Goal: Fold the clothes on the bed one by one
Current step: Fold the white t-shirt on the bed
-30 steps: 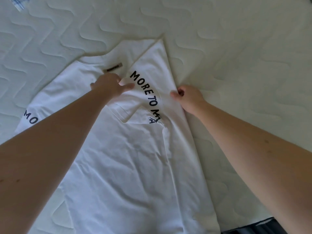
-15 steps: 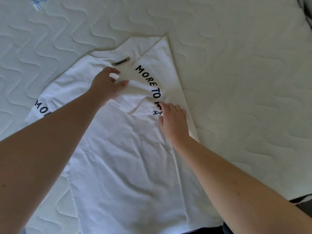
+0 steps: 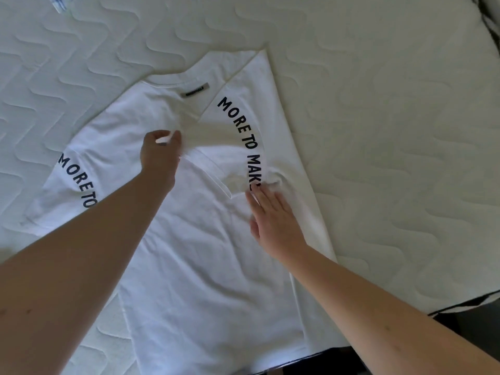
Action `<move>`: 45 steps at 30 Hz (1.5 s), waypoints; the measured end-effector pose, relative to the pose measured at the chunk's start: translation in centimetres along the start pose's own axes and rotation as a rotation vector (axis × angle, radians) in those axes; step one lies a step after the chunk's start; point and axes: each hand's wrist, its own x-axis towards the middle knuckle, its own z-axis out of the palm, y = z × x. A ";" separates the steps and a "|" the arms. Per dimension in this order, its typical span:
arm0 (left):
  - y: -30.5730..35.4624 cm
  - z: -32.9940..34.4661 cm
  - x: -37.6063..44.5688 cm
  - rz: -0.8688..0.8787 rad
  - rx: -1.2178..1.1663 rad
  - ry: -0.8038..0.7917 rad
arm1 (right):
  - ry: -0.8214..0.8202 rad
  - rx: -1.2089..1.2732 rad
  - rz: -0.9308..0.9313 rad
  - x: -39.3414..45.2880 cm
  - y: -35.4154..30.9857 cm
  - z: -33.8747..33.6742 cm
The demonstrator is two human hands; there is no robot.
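Nearest, at the bed's lower edge: the hem of a white T-shirt, soft cotton, faintly creased, hanging just past the mattress lip beside a dark strip of floor. Spread flat over the middle of the bed, collar toward the far side. Right side already folded inward, leaving a long straight slanted edge from the far shoulder point down to the hem.

Farther up, the right hand lay flat on the folded panel, fingers straight and together, pressing the cloth just below the bunched sleeve end, fingertips touching the last black letters. Small puckers of fabric there. Left hand raised a little over the chest area, fingers curled and pinching a small white fold of the folded-in sleeve. Curved black print "MORE TO MAK" along that sleeve; matching "MORE TO" on the left sleeve, lying out flat to the side.

Beyond the hands: ribbed round collar with a small grey label sewn inside.

Mattress cover pale cream, quilted in wavy stitched channels, matte and padded. Broad bare stretch of it to the right of the shirt and beyond the collar. Far left corner: a scrap of blue-checked cloth, cut by the frame. Far right corner: a dark edge, too little to identify.
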 end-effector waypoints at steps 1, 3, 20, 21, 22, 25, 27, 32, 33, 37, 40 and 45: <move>-0.6 0.2 -0.8 0.029 0.104 0.031 | -0.025 0.029 -0.014 -0.6 0.0 0.2; -1.7 0.4 -2.8 0.298 0.425 0.117 | -0.031 0.056 -0.003 -1.8 0.1 0.1; -4.6 5.0 -11.0 0.097 0.131 -0.011 | 0.175 -0.171 0.254 -5.7 1.2 -1.1; -4.7 4.5 -11.4 0.152 0.137 0.009 | 0.165 -0.164 0.242 -6.0 1.2 -1.1; -4.8 4.2 -11.7 0.186 0.136 0.019 | 0.150 -0.155 0.235 -6.2 1.2 -1.0; -5.6 3.6 -12.4 0.228 0.231 -0.005 | 0.130 -0.117 0.258 -6.5 1.2 -0.9; -6.3 3.4 -12.4 0.233 0.405 -0.083 | 0.186 -0.060 0.291 -6.5 1.3 -1.1; -6.3 3.3 -12.7 0.288 0.455 -0.127 | 0.302 0.148 0.482 -5.4 3.0 -2.1; -6.1 3.4 -12.7 0.330 0.444 -0.121 | 0.314 0.205 0.524 -5.0 3.6 -2.4; -4.1 4.0 -11.2 0.422 0.450 -0.105 | 0.260 0.462 0.559 -2.6 6.1 -3.5; -2.2 4.9 -9.3 0.497 0.470 -0.118 | 0.179 0.574 0.533 0.0 7.1 -4.1; 1.3 6.6 -5.3 0.586 0.586 -0.166 | 0.174 0.699 0.583 5.1 8.1 -5.3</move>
